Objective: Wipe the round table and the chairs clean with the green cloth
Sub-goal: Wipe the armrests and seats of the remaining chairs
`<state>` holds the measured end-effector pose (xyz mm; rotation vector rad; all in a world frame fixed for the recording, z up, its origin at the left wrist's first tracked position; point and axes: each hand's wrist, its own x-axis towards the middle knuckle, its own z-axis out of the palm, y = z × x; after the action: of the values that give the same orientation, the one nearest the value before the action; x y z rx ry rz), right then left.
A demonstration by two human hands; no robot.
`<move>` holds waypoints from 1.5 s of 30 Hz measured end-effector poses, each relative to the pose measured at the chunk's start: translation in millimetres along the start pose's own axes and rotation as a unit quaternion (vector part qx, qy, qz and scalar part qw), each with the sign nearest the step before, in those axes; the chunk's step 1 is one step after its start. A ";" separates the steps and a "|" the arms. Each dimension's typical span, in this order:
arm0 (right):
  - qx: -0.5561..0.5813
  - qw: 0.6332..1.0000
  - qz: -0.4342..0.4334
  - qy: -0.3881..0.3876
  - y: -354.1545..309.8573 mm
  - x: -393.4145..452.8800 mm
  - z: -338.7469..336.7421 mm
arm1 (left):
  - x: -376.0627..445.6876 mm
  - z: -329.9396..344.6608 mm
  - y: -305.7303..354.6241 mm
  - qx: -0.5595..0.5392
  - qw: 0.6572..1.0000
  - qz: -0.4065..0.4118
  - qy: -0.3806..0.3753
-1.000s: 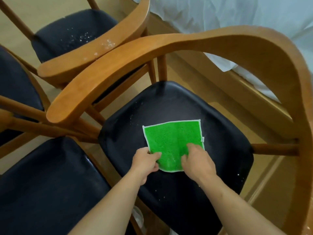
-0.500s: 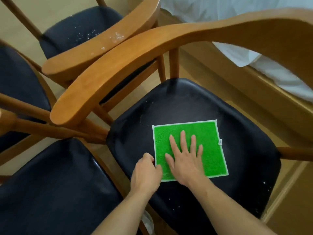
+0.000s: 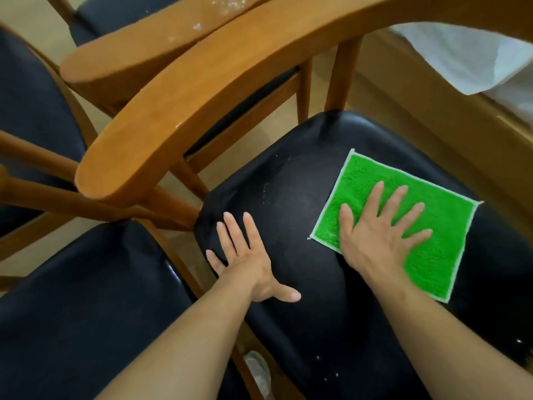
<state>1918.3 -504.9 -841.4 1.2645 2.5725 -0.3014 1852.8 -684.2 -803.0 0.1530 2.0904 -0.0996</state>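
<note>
Wooden chairs crowd the floor. Cloth (image 3: pixel 403 215) lies flat on the seat (image 3: pixel 288 197); right hand (image 3: pixel 380 235) presses it, fingers spread. Left hand (image 3: pixel 245 261), fingers straight, braces the seat. Step: wiping seat. Next: sweep toward the white specks (image 3: pixel 326 368).

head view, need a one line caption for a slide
Right hand presses the green cloth flat on the black chair seat while the left hand rests open beside it.

A black padded chair seat (image 3: pixel 302 180) carries the green cloth (image 3: pixel 450 226), spread flat on its far right part. White specks dot the seat left of the cloth. Both hands rest flat: right hand (image 3: pixel 375 238) on the cloth, left hand (image 3: pixel 248 261) on the seat's near-left edge.
</note>
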 end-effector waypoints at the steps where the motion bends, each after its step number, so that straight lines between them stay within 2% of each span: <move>1: -0.005 1.000 -0.025 0.002 -10.6 0.5 1.8 | -0.2 -0.7 0.0 -0.003 1.000 -0.002 -0.009; 4: -0.023 0.987 -0.160 -0.002 -52.3 -5.5 7.6 | -3.9 -3.4 0.4 -0.001 1.000 -0.001 -0.025; 8: -0.057 0.911 -0.407 -0.014 -96.0 -20.5 13.8 | -5.6 -6.4 1.8 0.023 0.999 -0.023 -0.044; 10: -0.063 0.883 -0.465 -0.009 -98.3 -1.0 7.8 | -5.1 -7.7 4.2 0.029 0.998 -0.032 -0.045; 11: -0.062 0.882 -0.468 -0.001 -95.3 14.0 3.3 | -5.2 -7.6 5.1 0.026 0.998 -0.031 -0.043; 13: -0.044 0.911 -0.408 0.030 -86.1 48.7 -5.5 | -4.8 -7.0 6.0 0.012 0.999 -0.026 -0.040; 16: -0.005 0.975 -0.217 0.050 -72.1 87.6 -15.9 | -1.5 -5.7 4.9 -0.002 0.999 -0.025 -0.047; 18: 0.004 0.989 -0.146 0.039 -75.7 89.1 -16.9 | 1.5 -4.1 3.6 -0.004 0.998 -0.026 -0.050; 21: 0.012 0.987 -0.161 -0.001 -101.7 67.6 -15.1 | 4.4 -3.4 5.5 0.006 0.998 -0.034 -0.056; 23: -0.010 0.969 -0.246 -0.023 -124.4 42.8 -8.9 | 6.5 -4.5 6.8 0.024 0.996 -0.046 -0.069; 27: -0.048 0.906 -0.412 -0.085 -163.1 -11.0 5.9 | 10.9 -2.7 3.7 0.048 0.994 -0.049 -0.083; 29: -0.030 0.893 -0.438 -0.101 -165.0 -17.2 8.2 | 12.3 -2.8 2.5 0.054 0.993 -0.037 -0.094; 31: -0.016 0.890 -0.450 -0.074 -154.5 -1.4 5.7 | 9.9 -5.8 4.8 0.061 0.991 -0.045 -0.111; 34: -0.010 0.912 -0.411 -0.011 -127.2 41.1 -5.8 | 6.1 -8.1 7.4 0.034 0.994 -0.054 -0.084; 38: 0.005 0.968 -0.248 0.028 -79.7 84.3 -17.1 | -0.1 -8.9 5.2 -0.003 0.997 -0.026 -0.076; 41: 0.039 0.991 -0.128 0.025 -47.4 88.4 -22.9 | -3.7 -11.9 4.3 -0.007 0.996 -0.017 -0.085; 45: 0.033 0.995 -0.092 -0.002 -31.0 64.0 -20.9 | -6.0 -12.8 5.3 -0.008 0.997 -0.014 -0.080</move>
<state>1853.1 -469.7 -839.9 1.0472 2.7005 -0.4280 1845.6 -677.7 -791.5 0.1025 1.9332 -0.1077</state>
